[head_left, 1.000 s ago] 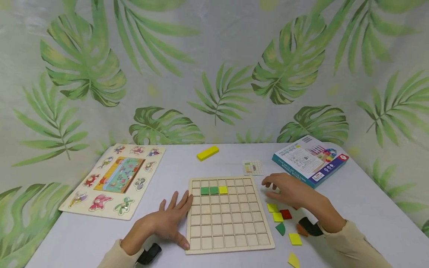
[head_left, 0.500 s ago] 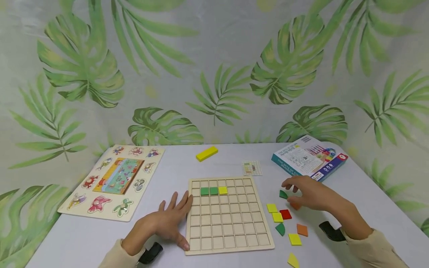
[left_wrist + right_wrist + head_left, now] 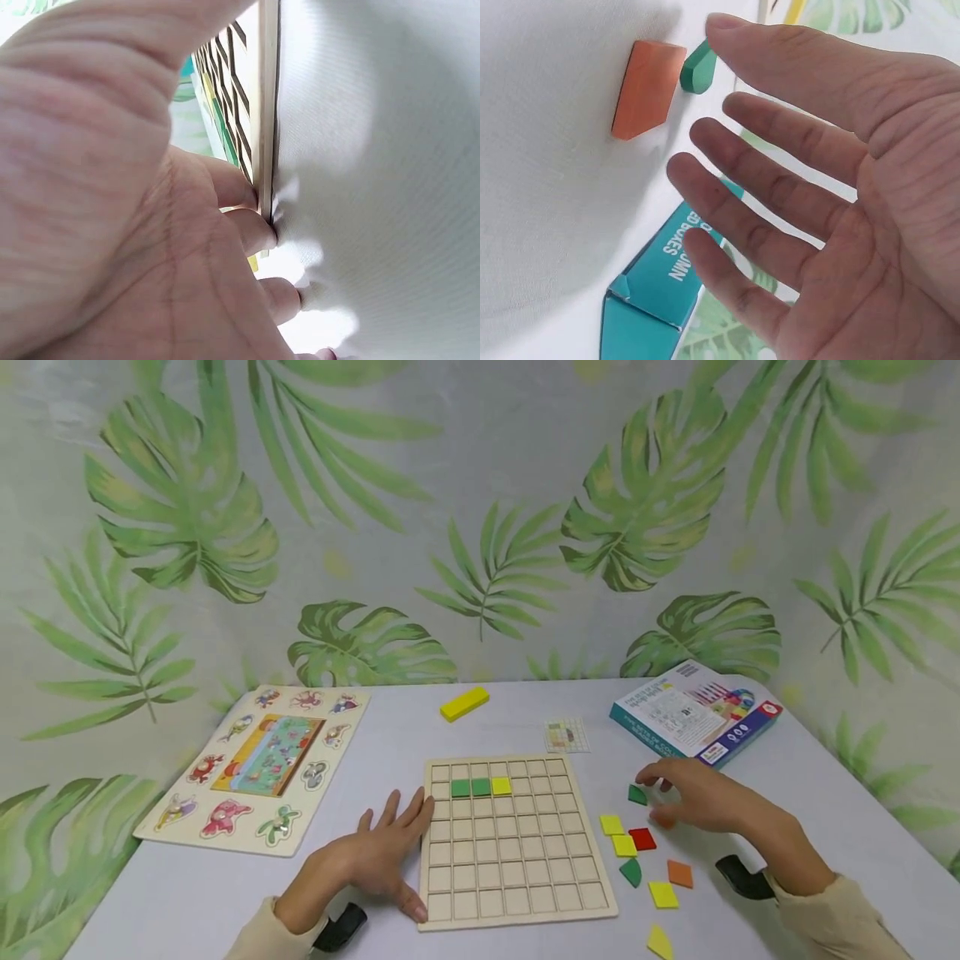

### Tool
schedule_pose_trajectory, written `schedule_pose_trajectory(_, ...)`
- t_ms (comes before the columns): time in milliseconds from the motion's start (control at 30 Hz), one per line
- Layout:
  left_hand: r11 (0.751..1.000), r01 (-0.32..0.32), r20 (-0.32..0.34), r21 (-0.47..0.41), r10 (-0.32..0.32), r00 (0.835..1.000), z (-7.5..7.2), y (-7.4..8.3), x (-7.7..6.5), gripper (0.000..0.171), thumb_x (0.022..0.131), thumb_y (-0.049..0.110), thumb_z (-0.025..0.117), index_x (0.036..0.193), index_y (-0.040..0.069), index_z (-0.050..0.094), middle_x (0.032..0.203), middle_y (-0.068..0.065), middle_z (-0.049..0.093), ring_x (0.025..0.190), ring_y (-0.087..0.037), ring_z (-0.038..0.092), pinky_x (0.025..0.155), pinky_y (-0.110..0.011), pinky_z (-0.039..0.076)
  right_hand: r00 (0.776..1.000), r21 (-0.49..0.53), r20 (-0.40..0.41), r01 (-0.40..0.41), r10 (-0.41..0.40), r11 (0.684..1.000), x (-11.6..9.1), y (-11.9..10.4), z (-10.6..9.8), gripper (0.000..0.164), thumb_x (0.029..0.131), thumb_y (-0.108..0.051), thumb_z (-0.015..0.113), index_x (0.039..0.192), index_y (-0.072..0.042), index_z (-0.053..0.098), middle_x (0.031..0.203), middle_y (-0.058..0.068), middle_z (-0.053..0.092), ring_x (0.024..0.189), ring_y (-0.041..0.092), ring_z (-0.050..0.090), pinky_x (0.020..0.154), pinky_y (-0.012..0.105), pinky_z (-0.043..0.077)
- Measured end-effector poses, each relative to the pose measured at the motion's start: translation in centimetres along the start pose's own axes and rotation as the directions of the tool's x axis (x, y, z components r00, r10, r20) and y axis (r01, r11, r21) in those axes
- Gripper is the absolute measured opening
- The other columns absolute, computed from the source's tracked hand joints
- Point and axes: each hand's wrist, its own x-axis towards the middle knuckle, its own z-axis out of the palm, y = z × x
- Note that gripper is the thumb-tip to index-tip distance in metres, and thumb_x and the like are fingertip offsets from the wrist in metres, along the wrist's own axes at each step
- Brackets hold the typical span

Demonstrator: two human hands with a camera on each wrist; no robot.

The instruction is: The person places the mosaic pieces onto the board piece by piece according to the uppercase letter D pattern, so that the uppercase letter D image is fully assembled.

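A wooden grid board (image 3: 521,847) holds two green square tiles (image 3: 469,787) and one yellow square tile (image 3: 501,787) in an upper row. My left hand (image 3: 378,864) rests with spread fingers at the board's left edge, thumb at the near corner. To the right of the board, my right hand (image 3: 705,797) hovers with loosely bent fingers, holding nothing. Below it lies an orange tile (image 3: 649,90), partly hidden in the head view. Close by the right fingertips is a green rounded tile (image 3: 637,794).
Loose yellow (image 3: 663,895), red (image 3: 642,838), orange (image 3: 680,873) and green (image 3: 631,872) tiles lie right of the board. Behind it are a small pattern card (image 3: 567,736) and a yellow block (image 3: 464,703). A box (image 3: 697,714) stands back right, an animal puzzle (image 3: 258,768) left.
My right hand has moved right, away from the board's edge, uncovering the green rounded tile and the orange square. In the last half second it barely moves. My left hand stays put.
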Motion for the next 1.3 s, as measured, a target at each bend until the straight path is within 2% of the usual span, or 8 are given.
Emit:
schedule_pose_trajectory(233,1.000,0.002,-0.003,0.000,-0.002,1.000,0.0,0.0,0.0,0.139,0.059,0.048,0.092,0.161,0.006,0.008,0.169,-0.016,-0.001,0.153,-0.045,-0.009,0.115,-0.073,0.002,1.000,-0.037,-0.005,-0.006,0.006,0.999,-0.1,0.5,0.2,0.048,0.079,-0.026,0.085,0.120,-0.008,0.068,0.118,0.010,0.067,0.103,0.028,0.060,0.092,0.052,0.053)
schedule_pose_trajectory(367,1.000,-0.002,0.003,-0.003,0.002,1.000,0.0,-0.1,0.0,0.139,0.059,0.049,0.092,0.161,0.006,0.008,0.169,-0.017,-0.001,0.153,-0.045,-0.010,0.115,-0.074,0.002,1.000,-0.027,0.017,-0.020,0.020,0.999,-0.2,0.7,0.1,0.048,0.076,-0.024,0.087,0.118,-0.009,0.069,0.116,0.008,0.067,0.104,0.028,0.060,0.092,0.052,0.053)
schedule_pose_trajectory(633,1.000,-0.007,0.004,-0.008,0.007,1.000,0.1,-0.2,-0.1,0.140,0.059,0.050,0.092,0.161,0.005,0.007,0.169,-0.017,-0.001,0.153,-0.046,-0.010,0.114,-0.074,0.002,0.997,0.004,0.067,-0.048,0.047,0.999,-0.1,1.3,0.1,0.035,0.075,-0.018,0.088,0.105,-0.016,0.070,0.099,-0.004,0.067,0.094,0.018,0.058,0.082,0.038,0.057)
schedule_pose_trajectory(900,1.000,-0.019,0.008,0.000,0.019,1.000,0.1,-0.4,0.1,0.140,0.059,0.051,0.091,0.161,0.005,0.007,0.169,-0.017,0.000,0.153,-0.046,-0.010,0.115,-0.073,0.003,0.995,0.010,0.082,-0.056,0.055,0.998,-0.2,1.0,0.0,0.032,0.076,-0.018,0.087,0.102,-0.015,0.069,0.096,-0.003,0.065,0.093,0.018,0.058,0.080,0.037,0.057)
schedule_pose_trajectory(1133,1.000,-0.004,0.014,-0.007,0.004,1.000,0.0,-0.3,0.2,0.139,0.059,0.049,0.092,0.161,0.006,0.007,0.169,-0.016,-0.001,0.153,-0.044,-0.011,0.116,-0.071,0.001,0.999,-0.015,0.050,0.010,-0.009,1.000,-0.2,0.2,0.0,0.031,0.078,-0.022,0.086,0.103,-0.015,0.069,0.099,-0.003,0.065,0.095,0.019,0.059,0.082,0.039,0.057)
schedule_pose_trajectory(1300,1.000,0.000,0.017,-0.016,0.000,1.000,0.0,-0.3,0.1,0.140,0.059,0.048,0.092,0.162,0.007,0.006,0.169,-0.016,-0.002,0.153,-0.044,-0.012,0.117,-0.071,0.000,0.997,-0.022,0.040,0.072,-0.071,0.997,0.2,-0.7,0.5,0.023,0.082,-0.024,0.083,0.100,-0.017,0.070,0.095,-0.005,0.065,0.089,0.015,0.058,0.078,0.033,0.055)
